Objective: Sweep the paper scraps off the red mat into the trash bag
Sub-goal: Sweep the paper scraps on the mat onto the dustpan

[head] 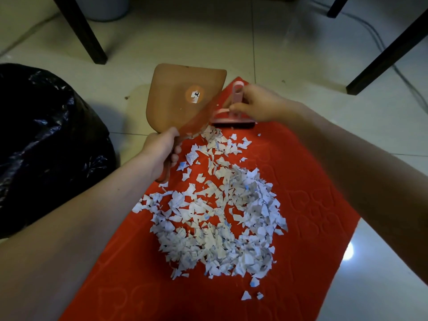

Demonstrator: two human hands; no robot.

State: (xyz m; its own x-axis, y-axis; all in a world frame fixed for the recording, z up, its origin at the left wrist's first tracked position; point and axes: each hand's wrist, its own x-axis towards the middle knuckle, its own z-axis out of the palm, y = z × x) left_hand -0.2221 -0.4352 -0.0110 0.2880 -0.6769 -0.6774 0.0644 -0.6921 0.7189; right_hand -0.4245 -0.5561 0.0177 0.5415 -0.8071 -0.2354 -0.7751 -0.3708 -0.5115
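Brown dustpan (185,100) pointing away, pink brush (237,96) upright

The left grip (162,152) holds a tilted dustpan (185,98); the right grip (259,103) holds a pink brush (229,115) beside paper scraps (220,216) on the red mat (312,205).

1 red mat (301,181). 1 black trash bag (46,135). 1 brown dustpan (180,93). 1 pink brush (234,117). paper scraps (215,216): 1 big heap, too many to count, plus 2 stray scraps (246,295) at the near edge. 2 hands: left hand (159,151), right hand (257,103). 3 dark furniture legs (78,26). 1 grey bin (104,8).
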